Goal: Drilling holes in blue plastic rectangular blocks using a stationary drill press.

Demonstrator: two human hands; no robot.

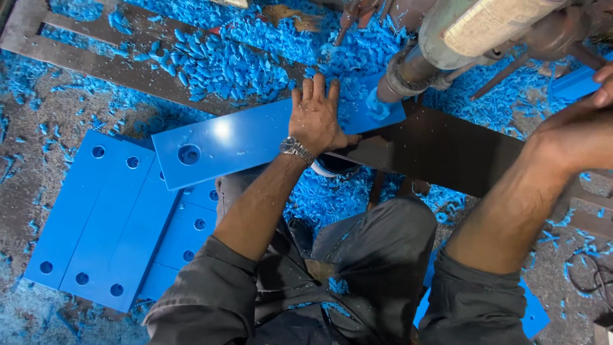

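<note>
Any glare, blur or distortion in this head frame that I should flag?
Head view: a soft glare patch sits on the blue plastic plate under the left hand; the right hand at the frame edge is slightly blurred; the drill press spindle looms large and soft near the lens; the blue shavings and the stacked drilled plates stay sharp under even light.

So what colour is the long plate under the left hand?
Bright blue plate, clearest in the head view.

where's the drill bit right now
In the head view, upper middle: the drill bit meets the blue plate's right end, just right of the left hand.
</note>
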